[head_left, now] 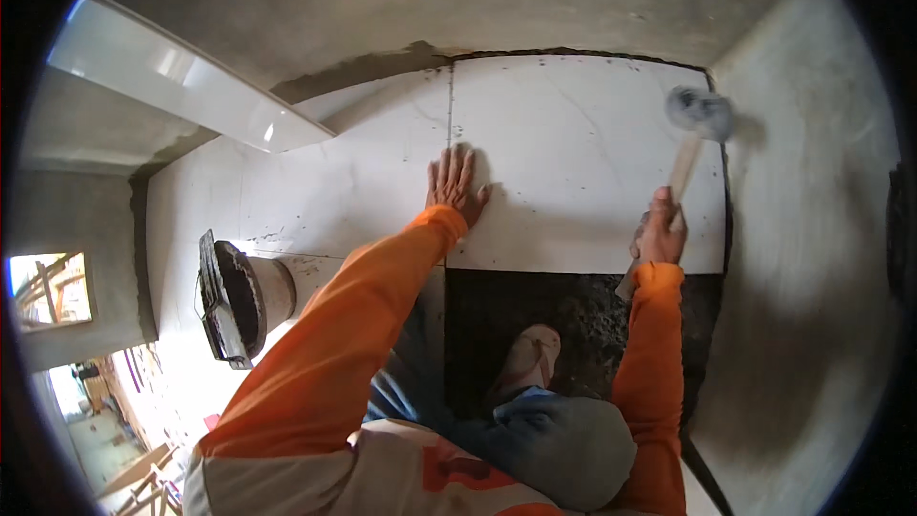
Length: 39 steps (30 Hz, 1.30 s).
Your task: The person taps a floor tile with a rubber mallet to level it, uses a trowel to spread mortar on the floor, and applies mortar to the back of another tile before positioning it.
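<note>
A dark bucket [241, 298] lies tipped on its side on the tiled floor at about 8 o'clock, its mouth turned toward the lower left — the inside is coated with dark grey mortar, and how much is left in it cannot be told. Its rim is crusted with the same stuff.

The large white floor tile [573, 148] sits at 12 to 1 o'clock in the view, glossy, faintly veined, speckled with small dark spots of mortar. Its near edge runs straight along a bare patch of dark mortar bed [583, 315] at 5 o'clock; its far and right edges meet a dark mortar line against the grey walls [812, 229]. A thin joint separates it from the neighbouring tile [334, 191] on its left.

The left hand [453, 183] lies flat, fingers spread wide and pointing away, pressed on the white tile just right of that joint. The right hand [661, 227] is wrapped tight round the wooden handle of a rubber mallet [697, 129] — the grey head is blurred above the tile's right part, near the wall. Both sleeves are orange.

A foot in a sandal [528, 355] stands on the mortar bed. A long white tile piece [181, 76] leans at 10 o'clock.
</note>
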Each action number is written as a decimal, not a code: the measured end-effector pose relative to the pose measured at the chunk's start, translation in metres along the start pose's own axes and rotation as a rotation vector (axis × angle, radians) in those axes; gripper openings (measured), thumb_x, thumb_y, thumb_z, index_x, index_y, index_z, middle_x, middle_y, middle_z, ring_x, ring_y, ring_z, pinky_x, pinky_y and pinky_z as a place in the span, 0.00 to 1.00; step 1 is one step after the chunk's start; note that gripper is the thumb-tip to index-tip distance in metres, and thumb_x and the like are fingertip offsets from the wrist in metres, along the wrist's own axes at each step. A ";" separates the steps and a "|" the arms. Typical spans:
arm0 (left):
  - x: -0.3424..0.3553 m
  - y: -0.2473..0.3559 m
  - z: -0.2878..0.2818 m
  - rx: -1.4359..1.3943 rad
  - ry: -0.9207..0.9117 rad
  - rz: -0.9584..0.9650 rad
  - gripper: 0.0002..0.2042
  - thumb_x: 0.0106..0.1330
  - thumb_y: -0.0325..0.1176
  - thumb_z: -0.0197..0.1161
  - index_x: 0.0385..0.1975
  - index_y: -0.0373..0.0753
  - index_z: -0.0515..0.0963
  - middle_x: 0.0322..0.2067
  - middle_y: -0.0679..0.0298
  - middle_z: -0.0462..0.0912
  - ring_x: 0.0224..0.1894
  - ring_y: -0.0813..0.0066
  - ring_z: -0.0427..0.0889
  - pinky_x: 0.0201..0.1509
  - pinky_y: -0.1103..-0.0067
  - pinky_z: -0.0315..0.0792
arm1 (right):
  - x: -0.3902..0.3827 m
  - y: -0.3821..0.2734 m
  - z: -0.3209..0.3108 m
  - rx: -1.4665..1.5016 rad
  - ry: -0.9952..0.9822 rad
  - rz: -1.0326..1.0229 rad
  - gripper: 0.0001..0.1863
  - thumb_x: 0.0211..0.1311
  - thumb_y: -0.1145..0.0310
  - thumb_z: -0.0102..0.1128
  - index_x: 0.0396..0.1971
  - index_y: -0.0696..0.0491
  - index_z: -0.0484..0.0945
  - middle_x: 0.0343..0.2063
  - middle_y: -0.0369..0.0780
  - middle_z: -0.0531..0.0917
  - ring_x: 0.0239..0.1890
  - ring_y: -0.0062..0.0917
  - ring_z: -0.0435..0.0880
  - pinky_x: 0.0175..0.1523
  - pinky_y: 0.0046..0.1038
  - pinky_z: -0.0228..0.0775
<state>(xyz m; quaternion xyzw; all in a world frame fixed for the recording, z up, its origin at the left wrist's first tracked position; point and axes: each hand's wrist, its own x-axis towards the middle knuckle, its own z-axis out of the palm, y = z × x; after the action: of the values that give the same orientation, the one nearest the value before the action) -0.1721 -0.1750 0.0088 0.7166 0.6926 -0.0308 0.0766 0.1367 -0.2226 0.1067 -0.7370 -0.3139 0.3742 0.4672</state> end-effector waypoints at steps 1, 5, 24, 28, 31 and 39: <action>0.013 -0.003 -0.001 0.003 0.015 0.102 0.33 0.63 0.53 0.41 0.64 0.42 0.44 0.66 0.57 0.40 0.69 0.63 0.35 0.69 0.67 0.31 | -0.019 -0.033 0.006 0.246 -0.040 0.024 0.24 0.58 0.45 0.50 0.26 0.55 0.67 0.12 0.35 0.65 0.12 0.22 0.67 0.20 0.25 0.65; 0.096 -0.033 -0.004 0.021 0.125 0.157 0.34 0.64 0.53 0.38 0.64 0.40 0.44 0.66 0.57 0.40 0.69 0.64 0.35 0.69 0.67 0.31 | -0.009 -0.047 0.036 0.347 0.006 -0.233 0.23 0.60 0.46 0.49 0.18 0.50 0.63 0.08 0.30 0.62 0.07 0.15 0.61 0.11 0.19 0.55; -0.020 -0.008 -0.014 -0.209 -0.084 0.755 0.41 0.54 0.50 0.56 0.63 0.36 0.47 0.64 0.50 0.46 0.67 0.54 0.42 0.68 0.63 0.38 | -0.036 -0.006 0.080 0.295 -0.113 -0.063 0.18 0.60 0.53 0.51 0.22 0.53 0.66 0.06 0.29 0.61 0.05 0.14 0.59 0.11 0.21 0.52; -0.169 0.010 -0.057 -0.667 -0.536 0.998 0.27 0.48 0.42 0.62 0.46 0.33 0.68 0.50 0.47 0.67 0.57 0.48 0.62 0.63 0.62 0.52 | -0.044 0.002 0.065 0.183 -0.136 -0.008 0.19 0.60 0.51 0.51 0.23 0.53 0.66 0.07 0.30 0.62 0.05 0.15 0.60 0.11 0.20 0.53; -0.229 -0.043 -0.119 -0.136 -0.762 1.208 0.24 0.57 0.40 0.53 0.53 0.38 0.66 0.58 0.53 0.61 0.62 0.58 0.57 0.64 0.59 0.49 | -0.038 0.015 0.052 0.047 -0.158 0.020 0.21 0.60 0.49 0.51 0.25 0.54 0.67 0.07 0.30 0.62 0.04 0.15 0.60 0.10 0.20 0.53; -0.114 -0.134 -0.187 0.367 -0.425 0.803 0.33 0.58 0.61 0.45 0.60 0.49 0.60 0.61 0.59 0.58 0.66 0.63 0.50 0.64 0.49 0.37 | -0.026 0.028 0.065 -0.101 -0.260 0.183 0.22 0.60 0.47 0.48 0.29 0.55 0.68 0.07 0.32 0.64 0.05 0.17 0.63 0.09 0.22 0.55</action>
<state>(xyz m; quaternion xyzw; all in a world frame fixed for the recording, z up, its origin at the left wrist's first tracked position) -0.3213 -0.2554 0.2015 0.9065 0.3139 -0.2660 0.0946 0.0716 -0.2243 0.0687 -0.7306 -0.3216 0.4911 0.3487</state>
